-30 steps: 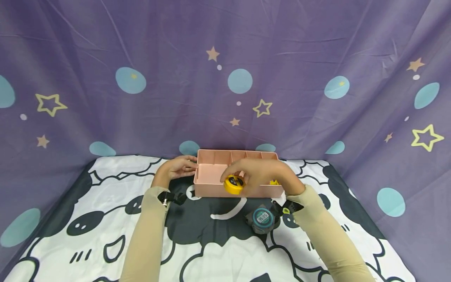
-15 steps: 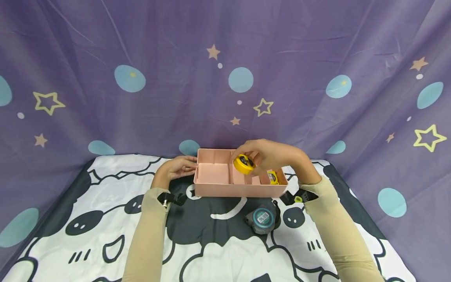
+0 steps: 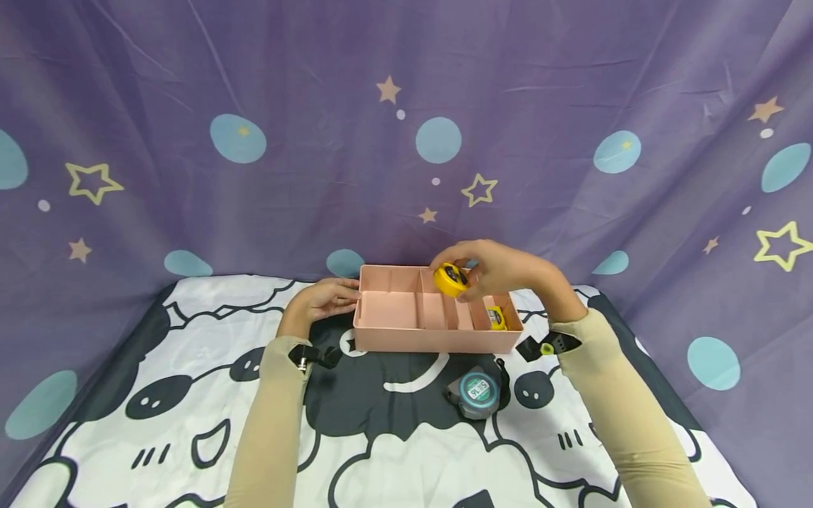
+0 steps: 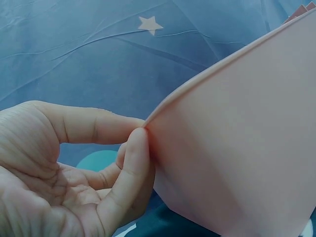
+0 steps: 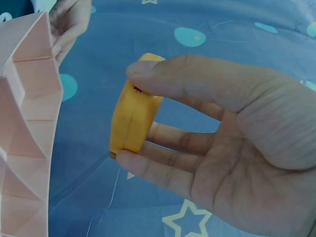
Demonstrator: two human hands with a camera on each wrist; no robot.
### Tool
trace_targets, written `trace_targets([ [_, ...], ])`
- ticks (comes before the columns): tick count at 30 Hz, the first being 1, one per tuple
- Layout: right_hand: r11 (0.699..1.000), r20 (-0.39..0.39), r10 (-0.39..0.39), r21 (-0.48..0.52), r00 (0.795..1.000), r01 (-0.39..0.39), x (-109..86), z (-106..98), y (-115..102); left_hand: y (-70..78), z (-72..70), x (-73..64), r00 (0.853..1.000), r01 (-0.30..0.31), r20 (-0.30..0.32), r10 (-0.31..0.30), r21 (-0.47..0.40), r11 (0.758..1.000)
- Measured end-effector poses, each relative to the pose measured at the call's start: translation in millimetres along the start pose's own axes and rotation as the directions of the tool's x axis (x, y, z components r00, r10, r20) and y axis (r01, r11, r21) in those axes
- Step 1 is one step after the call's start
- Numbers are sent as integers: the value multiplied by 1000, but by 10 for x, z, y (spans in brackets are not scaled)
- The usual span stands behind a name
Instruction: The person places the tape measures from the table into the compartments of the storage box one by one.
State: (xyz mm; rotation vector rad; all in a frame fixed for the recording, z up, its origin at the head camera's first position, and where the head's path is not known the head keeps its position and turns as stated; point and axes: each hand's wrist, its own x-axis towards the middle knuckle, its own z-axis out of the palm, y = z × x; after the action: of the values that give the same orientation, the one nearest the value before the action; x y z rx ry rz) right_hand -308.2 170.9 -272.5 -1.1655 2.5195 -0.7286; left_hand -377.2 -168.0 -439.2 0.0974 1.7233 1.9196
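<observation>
Now: right fingers point(image 5: 173, 79) grip yellow tape point(image 3: 449, 281) above the box point(image 3: 432, 342); left fingers point(image 4: 132, 158) pinch its end. Best: brace box steady, carry tape clear of dividers point(image 3: 452, 315).

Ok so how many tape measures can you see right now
3: a yellow one in the right hand, another yellow one in the pink box's right-end compartment, a grey-and-teal one on the cloth. The hand covers part of the box, possibly hiding more.
</observation>
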Motion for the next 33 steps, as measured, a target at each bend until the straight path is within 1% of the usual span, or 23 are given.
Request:
trace_targets([
  [4,1000,-14,8,-7,1000,-8,-1,-6,40,22,30,-3,1000,-2,1,2,3,1000],
  [9,999,-15,32,-27,999,-32,0,-1,102,15,26,1,1000,-5,10,5,2,1000],
  [15,998,-5,51,-45,999,-51,-4,-22,167,4,19,4,1000,2,-1,-2,5,1000],
  [24,989,64,127,-86,990,-121,-11,-47,250,-9,8,-11,1000,12,9,-12,-23,1000],
  [33,982,112,152,-127,982,-137,31,-33,360,-10,4,-11,1000,6,10,-6,-20,1000],
])
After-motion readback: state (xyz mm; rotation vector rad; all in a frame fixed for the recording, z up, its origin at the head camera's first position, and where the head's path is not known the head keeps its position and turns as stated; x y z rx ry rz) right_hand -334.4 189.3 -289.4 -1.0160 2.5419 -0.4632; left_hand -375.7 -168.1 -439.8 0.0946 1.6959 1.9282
